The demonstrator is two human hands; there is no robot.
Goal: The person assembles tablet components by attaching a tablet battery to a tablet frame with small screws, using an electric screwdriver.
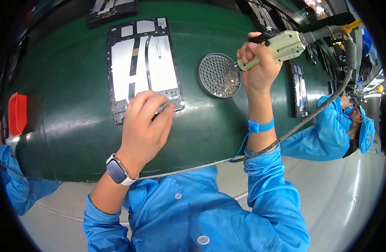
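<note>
An opened tablet [142, 63] lies back-up on the green belt [67, 122], showing silver shields and black flex cables. My left hand [144, 126] rests on its near edge, fingers bent and pressing down on the frame. My right hand [258, 67] grips a beige electric screwdriver [281, 48], its tip pointing into a round perforated metal dish [218, 75] that holds a pile of small screws. A cable [310, 115] runs from the screwdriver past my right wrist, which wears a blue strap.
A red bin [17, 112] stands at the left edge of the belt. More opened devices [299, 88] lie to the right and at the top of the belt. Another person in blue [336, 130] works at the right; a blue sleeve [16, 180] shows at the left.
</note>
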